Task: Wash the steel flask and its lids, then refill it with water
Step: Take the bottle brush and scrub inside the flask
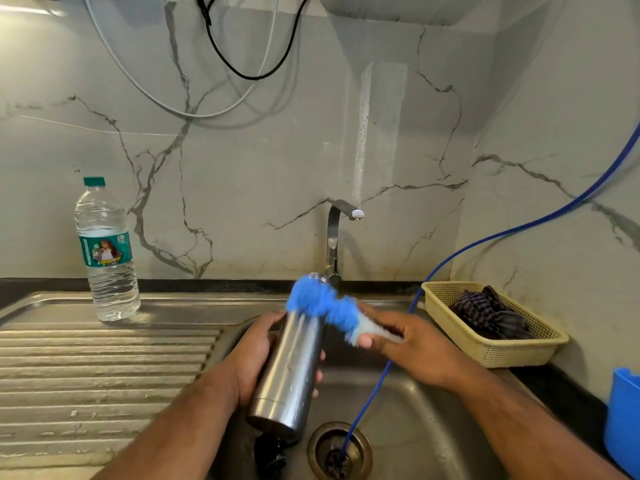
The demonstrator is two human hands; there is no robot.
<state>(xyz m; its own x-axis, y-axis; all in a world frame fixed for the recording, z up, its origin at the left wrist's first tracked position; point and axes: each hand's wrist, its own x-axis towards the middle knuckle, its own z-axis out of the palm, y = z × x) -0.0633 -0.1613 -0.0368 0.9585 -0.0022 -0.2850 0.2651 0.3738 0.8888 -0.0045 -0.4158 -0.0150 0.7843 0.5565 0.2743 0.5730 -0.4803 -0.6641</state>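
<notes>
Forearms reach over the sink (415, 427), where the left hand (256, 358) wraps round the steel flask (291, 368), tilted with its mouth pointing away. Just right of it, the right hand (412, 348) pinches the handle of a blue brush (322, 303), bristles at the flask's mouth. Scrubbing seems in hand; next, the brush likely needs pushing down inside the neck.

Plastic water bottle (107, 251) upright on draining board (104, 375), left. Yellow basket (502, 351) on the counter right, striped cloth (485, 315) inside. Blue hose (368, 403) runs into drain (360, 445). Blue container (623, 420) at right edge. Cables (252, 77) hang on the wall.
</notes>
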